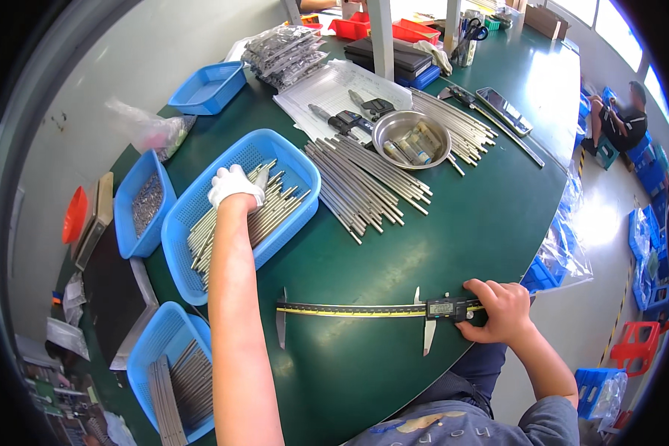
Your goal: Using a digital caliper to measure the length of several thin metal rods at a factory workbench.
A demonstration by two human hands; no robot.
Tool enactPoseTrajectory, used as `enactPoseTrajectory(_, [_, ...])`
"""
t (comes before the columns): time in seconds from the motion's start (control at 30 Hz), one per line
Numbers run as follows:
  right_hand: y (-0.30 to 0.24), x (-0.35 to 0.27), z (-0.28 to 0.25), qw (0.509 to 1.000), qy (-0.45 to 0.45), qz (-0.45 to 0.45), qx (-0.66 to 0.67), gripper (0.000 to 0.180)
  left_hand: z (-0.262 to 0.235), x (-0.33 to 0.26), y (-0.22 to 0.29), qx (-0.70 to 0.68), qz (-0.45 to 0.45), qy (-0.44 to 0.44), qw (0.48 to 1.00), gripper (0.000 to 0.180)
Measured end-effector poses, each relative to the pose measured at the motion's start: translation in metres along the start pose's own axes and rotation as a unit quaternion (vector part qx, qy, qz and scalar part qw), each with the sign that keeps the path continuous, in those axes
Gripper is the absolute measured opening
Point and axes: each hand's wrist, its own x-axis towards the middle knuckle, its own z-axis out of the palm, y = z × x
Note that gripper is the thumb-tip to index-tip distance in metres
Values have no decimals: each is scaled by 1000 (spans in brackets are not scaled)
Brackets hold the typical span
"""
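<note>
My left hand (234, 187), in a white glove, reaches into a perforated blue basket (278, 249). Its fingers curl down over the metal rods (279, 208) lying there; the fingertips are hidden. My bare right hand (502, 311) grips the body of a long digital caliper (372, 310) near the table's right edge. The caliper lies crosswise over the green table, its small display facing up. Its jaws stand far apart, with nothing between them.
Loose metal rods (357, 189) lie in rows beyond the caliper, beside a steel bowl (411, 140) of small cylinders. Micrometers (349, 120) rest on paper sheets. More blue baskets (145, 204) stand on the left. A seated person (623, 123) is at the far right.
</note>
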Motion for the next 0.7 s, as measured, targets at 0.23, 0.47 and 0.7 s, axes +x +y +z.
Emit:
enactPoseTrajectory(0.23, [0,1,0,1000,-15,2,12,51,0,0,1,5,-16,-1,1000,75])
enactPoseTrajectory(0.47, [3,0,2,999,-21,-4,27,50,2,-2,1,3,-9,-5,1000,68])
enactPoseTrajectory(0.7, [5,0,2,999,-31,-14,26,51,5,0,2,8,-30,0,1000,62])
